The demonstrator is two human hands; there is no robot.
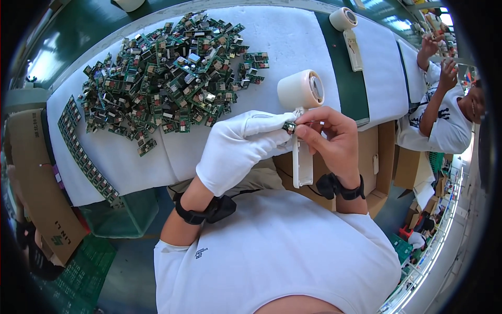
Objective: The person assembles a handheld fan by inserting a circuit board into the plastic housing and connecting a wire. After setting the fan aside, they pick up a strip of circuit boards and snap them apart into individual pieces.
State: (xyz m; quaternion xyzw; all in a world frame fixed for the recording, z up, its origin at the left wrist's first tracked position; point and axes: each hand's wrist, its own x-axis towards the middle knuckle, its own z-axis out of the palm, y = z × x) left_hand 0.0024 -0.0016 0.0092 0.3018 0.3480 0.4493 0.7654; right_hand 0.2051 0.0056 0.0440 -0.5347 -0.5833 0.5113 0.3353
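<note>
My left hand [232, 146], in a white glove, is closed on a small green circuit board [289, 126] at the fingertips. The bare right hand [337, 138] pinches close beside it, with thin wires and a tiny pale connector [321, 123] showing at its fingers. Just beyond both hands is a white device with a round drum-shaped head [295, 90], which looks like a handheld fan. Its open, hollow handle [302, 170] points down toward me beneath the right fingers. The fingers partly hide where the wires meet the board.
A large heap of circuit boards [172, 73] covers the white table mat [282, 36]. Left of it lies a long strip of joined boards [83, 152]. Another white device [345, 21] stands at the far right. A cardboard box [384, 157] is below the table's right edge; a co-worker [444, 115] sits beyond.
</note>
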